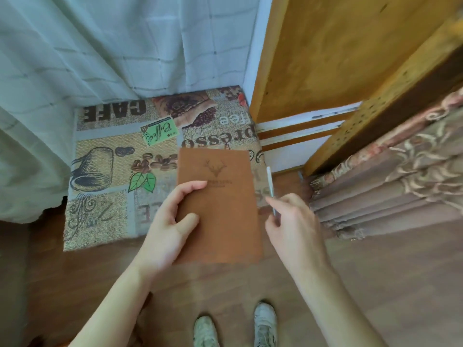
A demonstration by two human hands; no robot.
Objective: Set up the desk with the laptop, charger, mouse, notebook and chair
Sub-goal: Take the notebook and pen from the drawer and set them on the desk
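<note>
A brown notebook (220,209) with a stamped deer head on its cover is held up over the floor. My left hand (172,221) grips its left edge, thumb on the cover. My right hand (293,226) is beside the notebook's right edge and pinches a thin white pen (270,186) that points away from me. The laptop, charger, mouse, desk and chair are out of view.
A coffee-print mat (112,171) lies on the wooden floor by a pale curtain (100,51). A yellow wooden panel (338,51) and frame stand at the right, with patterned fabric (390,186) below. My two shoes (235,326) show at the bottom.
</note>
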